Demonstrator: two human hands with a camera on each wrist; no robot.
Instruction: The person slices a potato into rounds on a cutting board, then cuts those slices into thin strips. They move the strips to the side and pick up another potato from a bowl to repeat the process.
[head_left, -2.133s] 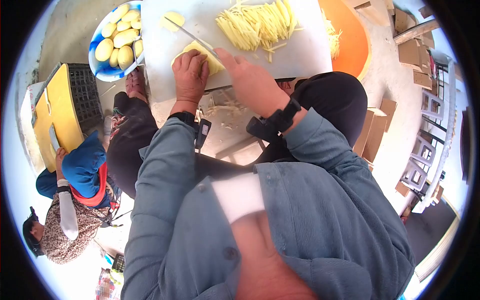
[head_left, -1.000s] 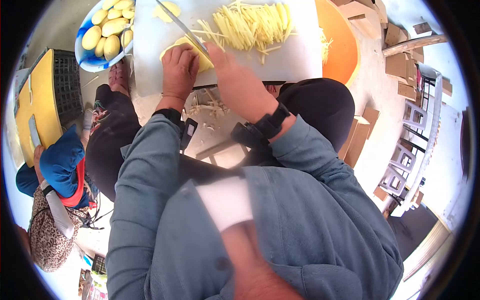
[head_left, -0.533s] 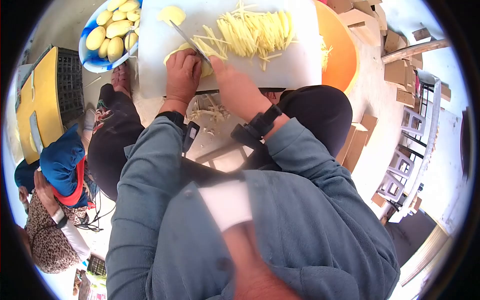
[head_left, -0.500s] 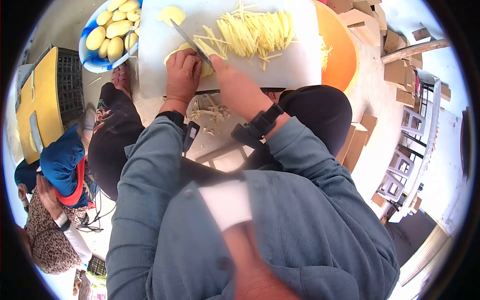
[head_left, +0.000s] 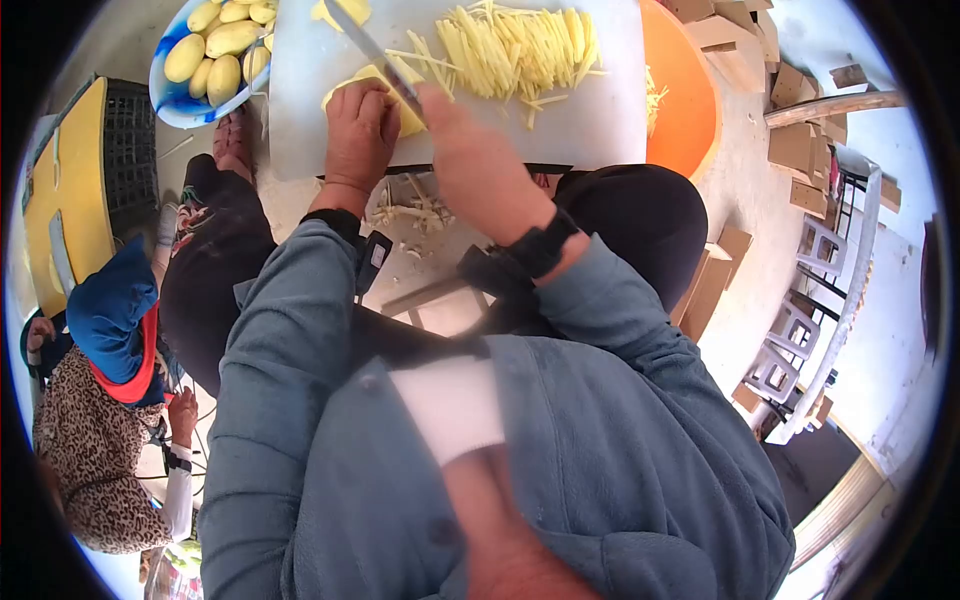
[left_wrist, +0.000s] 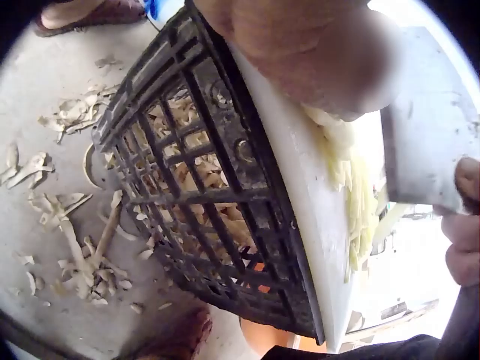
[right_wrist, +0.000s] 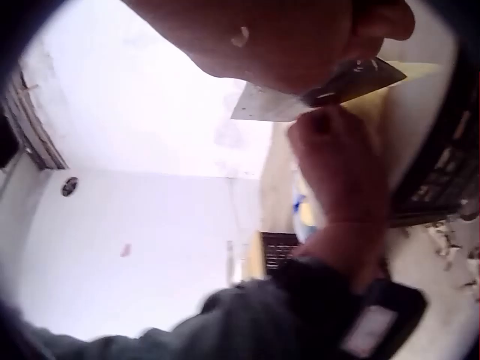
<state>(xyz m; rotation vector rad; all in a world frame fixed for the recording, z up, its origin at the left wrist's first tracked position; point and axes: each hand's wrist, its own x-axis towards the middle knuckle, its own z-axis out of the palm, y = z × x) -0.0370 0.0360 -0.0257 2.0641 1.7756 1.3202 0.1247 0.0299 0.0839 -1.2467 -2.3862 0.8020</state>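
My right hand (head_left: pixel 480 165) grips a wide-bladed cleaver (head_left: pixel 375 55), its blade slanting up and left over the cutting board. Bent fingers of my left hand (head_left: pixel 358 135) hold down a spread of thin potato slices (head_left: pixel 341 89), close beside the blade. Loose potato sticks lie just right of the cleaver, before a big pile of potato sticks (head_left: pixel 515 50) on the white cutting board (head_left: pixel 300 120). More slices (head_left: pixel 355 12) lie by the board's far edge. In the left wrist view, the broad cleaver blade (left_wrist: pixel 427 112) stands near my left hand; my palm hides most of the slices.
A blue-and-white basin (head_left: pixel 185 112) of peeled potatoes stands left, an orange tub (head_left: pixel 690 100) right. A black crate (left_wrist: pixel 281 240) supports the board, with peelings (left_wrist: pixel 90 247) on the floor. Another person (head_left: pixel 100 440) sits left by a yellow board (head_left: pixel 80 190) with a knife (head_left: pixel 60 250).
Fresh sticks have appeared between the cleaver and the pile since the earliest frame. The cleaver has shifted slightly at the slices. The seated person's hand has moved off the knife.
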